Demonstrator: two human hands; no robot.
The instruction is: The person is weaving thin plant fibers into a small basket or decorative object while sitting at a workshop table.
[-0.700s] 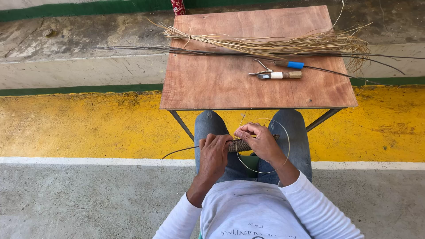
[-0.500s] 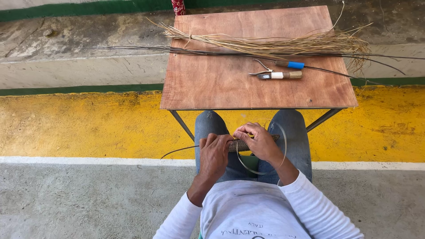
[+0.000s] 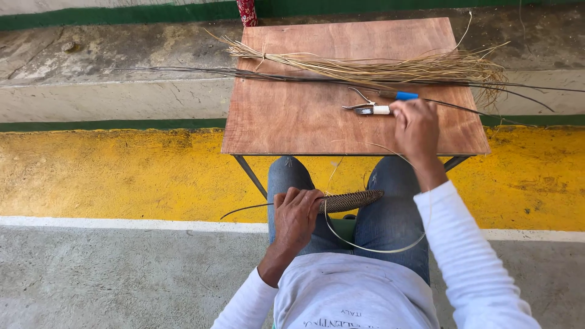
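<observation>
My left hand (image 3: 297,214) is over my lap, gripping a dark woven, tapered piece (image 3: 352,200) with a thin stem sticking out to the left. A pale strand (image 3: 372,248) loops from it across my knees towards my right arm. My right hand (image 3: 416,123) is stretched out over the wooden table (image 3: 292,116), with its fingers curled on the end of a white-handled metal tool (image 3: 373,109). Whether it grips the tool or the strand is hidden. A blue-handled tool (image 3: 403,95) lies just beyond.
A bundle of dry straw-coloured fibres (image 3: 378,68) and long dark stems (image 3: 256,74) lie across the far half of the table. A red object (image 3: 247,11) stands behind it. Below are a yellow floor band (image 3: 109,176) and grey concrete (image 3: 91,280).
My right hand has left the woven piece at my lap and reached up to the tool on the table. My left hand keeps hold of the piece.
</observation>
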